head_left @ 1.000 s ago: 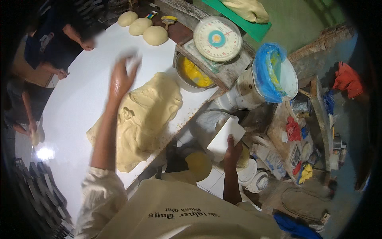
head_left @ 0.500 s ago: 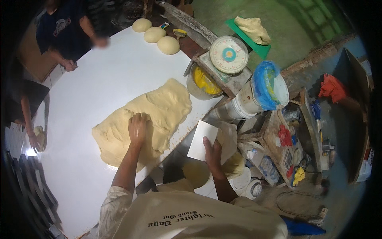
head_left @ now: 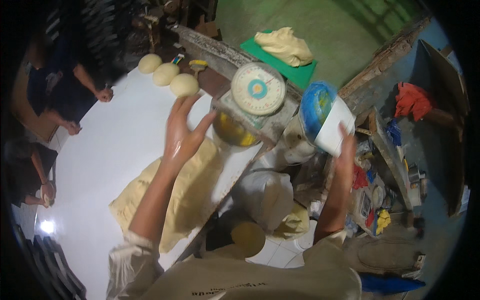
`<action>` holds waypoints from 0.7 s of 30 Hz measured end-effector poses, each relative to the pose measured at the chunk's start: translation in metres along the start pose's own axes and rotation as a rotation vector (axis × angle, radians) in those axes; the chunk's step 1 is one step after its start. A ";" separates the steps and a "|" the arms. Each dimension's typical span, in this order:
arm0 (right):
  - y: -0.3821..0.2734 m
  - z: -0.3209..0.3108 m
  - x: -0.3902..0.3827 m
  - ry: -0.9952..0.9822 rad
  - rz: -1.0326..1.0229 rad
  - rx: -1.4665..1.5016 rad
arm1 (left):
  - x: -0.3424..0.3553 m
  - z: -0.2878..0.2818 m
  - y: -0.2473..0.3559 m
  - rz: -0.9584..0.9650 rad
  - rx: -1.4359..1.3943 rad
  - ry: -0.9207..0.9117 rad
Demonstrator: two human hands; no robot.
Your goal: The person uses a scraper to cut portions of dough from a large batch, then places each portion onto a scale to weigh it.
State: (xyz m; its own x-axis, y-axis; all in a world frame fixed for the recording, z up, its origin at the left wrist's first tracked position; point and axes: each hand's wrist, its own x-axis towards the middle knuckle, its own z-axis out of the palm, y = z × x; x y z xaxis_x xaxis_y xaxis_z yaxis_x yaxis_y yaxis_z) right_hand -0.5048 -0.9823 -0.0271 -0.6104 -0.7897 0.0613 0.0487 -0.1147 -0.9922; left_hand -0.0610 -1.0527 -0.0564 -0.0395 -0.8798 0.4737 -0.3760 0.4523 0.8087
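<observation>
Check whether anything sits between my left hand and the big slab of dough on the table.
Nothing visible does: your left hand, open and empty, appears above the far part of the dough slab. The white flat piece in your right hand is off to the right, out of the way.

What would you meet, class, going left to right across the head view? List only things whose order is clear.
Co-worker's hand at lower left → leftmost dough ball → left hand → dial scale → white flat piece in the right hand → crumpled red item.
</observation>
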 end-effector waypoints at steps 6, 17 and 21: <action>-0.052 0.049 0.287 -0.149 0.040 -0.391 | 0.197 0.174 0.058 0.229 -0.019 -0.112; -0.100 0.245 0.282 -0.675 -0.312 -0.525 | 0.241 0.215 0.018 0.056 -0.895 -0.116; -0.149 0.363 0.113 -0.615 -0.809 -0.461 | 0.242 0.154 -0.023 0.310 -0.930 0.212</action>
State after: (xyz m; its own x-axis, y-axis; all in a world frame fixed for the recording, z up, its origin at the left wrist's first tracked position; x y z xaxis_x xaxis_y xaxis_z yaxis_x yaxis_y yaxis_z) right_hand -0.2939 -1.2735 0.1666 0.1715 -0.7624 0.6240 -0.5624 -0.5958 -0.5734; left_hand -0.2043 -1.2987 -0.0141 0.1872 -0.7004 0.6888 0.4996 0.6716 0.5471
